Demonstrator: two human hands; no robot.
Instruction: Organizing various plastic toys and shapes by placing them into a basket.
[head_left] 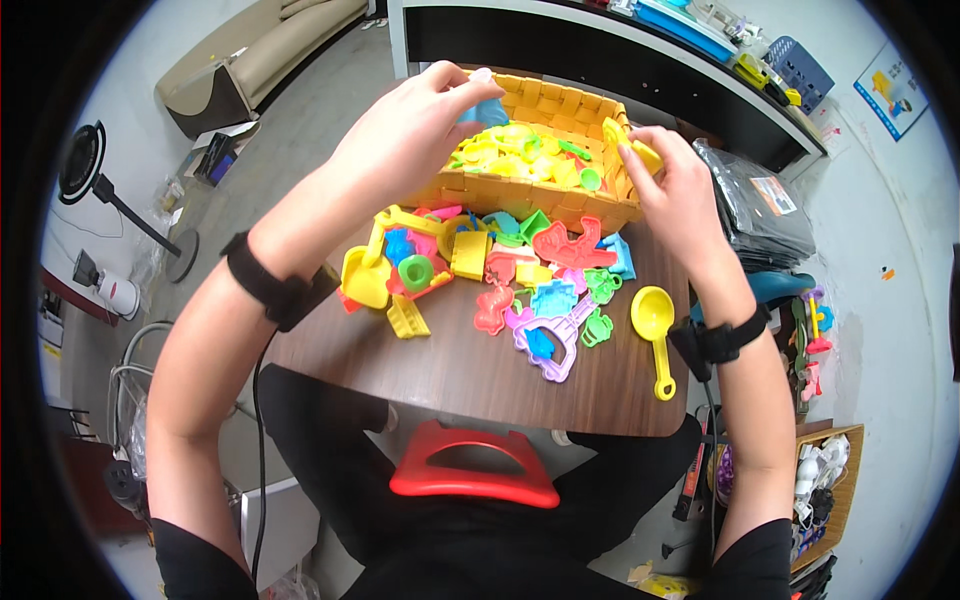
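At the far side of the table stands a yellow woven basket (530, 190) with many yellow and a few green toy pieces (520, 150) inside. Over its left end, my left hand (415, 125) is closed on a blue plastic toy piece (486, 113), partly hidden by the fingers. My right hand (680, 190) grips a yellow plastic toy piece (645, 155) at the basket's right end; its exact kind is unclear. In front of the basket lie a yellow toy shovel (366, 277), a red sand mould (568, 243), a purple castle-shaped mould (560, 338) and a yellow scoop (654, 315).
The brown table (450, 370) has a rounded front edge close to my legs. Below it is a red plastic piece with an opening (475, 480). Black plastic-wrapped packages (755, 205) stand at the right. Black straps with cables circle both my wrists.
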